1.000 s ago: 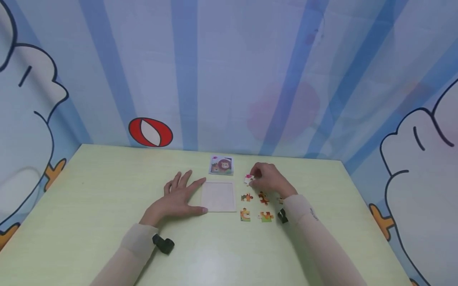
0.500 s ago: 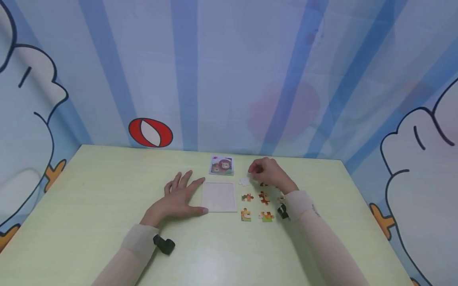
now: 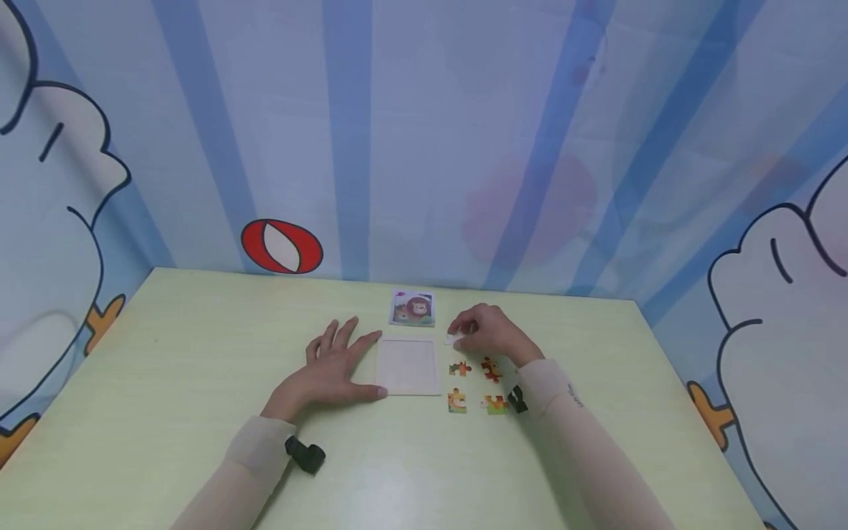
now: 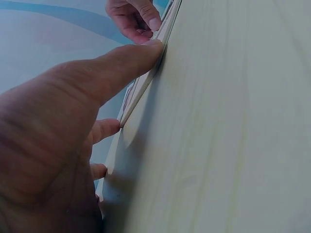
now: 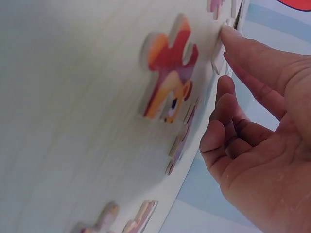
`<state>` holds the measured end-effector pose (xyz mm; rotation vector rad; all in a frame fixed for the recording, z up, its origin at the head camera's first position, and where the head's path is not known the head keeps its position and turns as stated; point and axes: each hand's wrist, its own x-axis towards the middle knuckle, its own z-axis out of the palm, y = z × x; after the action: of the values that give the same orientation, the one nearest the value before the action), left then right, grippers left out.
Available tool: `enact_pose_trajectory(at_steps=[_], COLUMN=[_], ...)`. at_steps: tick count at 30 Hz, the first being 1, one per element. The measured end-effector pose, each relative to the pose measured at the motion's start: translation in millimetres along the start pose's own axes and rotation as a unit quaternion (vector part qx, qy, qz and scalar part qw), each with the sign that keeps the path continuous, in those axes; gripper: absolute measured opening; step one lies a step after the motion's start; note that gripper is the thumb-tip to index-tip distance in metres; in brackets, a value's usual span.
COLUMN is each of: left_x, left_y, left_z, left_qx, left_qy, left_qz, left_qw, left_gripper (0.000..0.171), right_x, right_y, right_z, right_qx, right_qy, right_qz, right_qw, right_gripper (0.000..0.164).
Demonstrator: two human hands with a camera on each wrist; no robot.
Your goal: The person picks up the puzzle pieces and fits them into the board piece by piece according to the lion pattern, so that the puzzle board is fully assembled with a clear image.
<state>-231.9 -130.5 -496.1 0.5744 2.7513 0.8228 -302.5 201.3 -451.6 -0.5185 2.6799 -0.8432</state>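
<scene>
A pale square puzzle tray (image 3: 407,366) lies flat on the table. My left hand (image 3: 324,379) is spread at its left side, thumb at the lower left corner and index fingertip at the upper left one. To the right of the tray, my right hand (image 3: 493,335) pinches a jigsaw piece (image 3: 451,339) between thumb and finger, its white side showing and the rest covered by the fingers. In the right wrist view the thumb tip meets this piece (image 5: 218,56), close over the table. A red and orange puzzle piece (image 5: 170,73) lies nearer that camera.
Below my right hand lie several picture-side-up puzzle pieces, among them an orange one (image 3: 460,368) and a green-edged one (image 3: 494,404). Behind the tray lies a lion picture card (image 3: 412,308). A striped blue cloth (image 3: 424,147) closes off the table's back.
The piece showed a pink mark a second ago, then lay white side up with my right hand raised behind it. My right hand has come back onto it. The left hand stays put.
</scene>
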Motion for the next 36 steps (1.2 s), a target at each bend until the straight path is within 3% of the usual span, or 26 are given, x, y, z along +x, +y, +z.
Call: enact_pose_trajectory(at_steps=[7,15,28,36], left_x=[2.2,1.4,-1.1,3.1], left_y=[-5.6,-5.2,4.5,-2.7], left_z=[3.7,3.3,-4.6,2.9], left_qx=[0.002,0.002,0.012,0.015], left_qy=[0.002,0.004,-0.008,-0.004], left_qz=[-0.007,-0.005,-0.007,-0.013], left_qw=[1.0000,1.0000,0.9999,0.9998], left_gripper=[0.101,0.101,0.101,0.101], right_x=[0,2,7,11], right_y=[-4,-6,-16,-27], right_z=[-1,-1,4,12], right_qx=[0.036,0.120,0.152,0.181], right_qy=[0.005,0.008,-0.015,-0.012], right_qz=[-0.008,-0.033,-0.052,-0.049], right_qw=[0.999,0.992,0.987,0.982], right_gripper=[0.006,0.009,0.017,0.019])
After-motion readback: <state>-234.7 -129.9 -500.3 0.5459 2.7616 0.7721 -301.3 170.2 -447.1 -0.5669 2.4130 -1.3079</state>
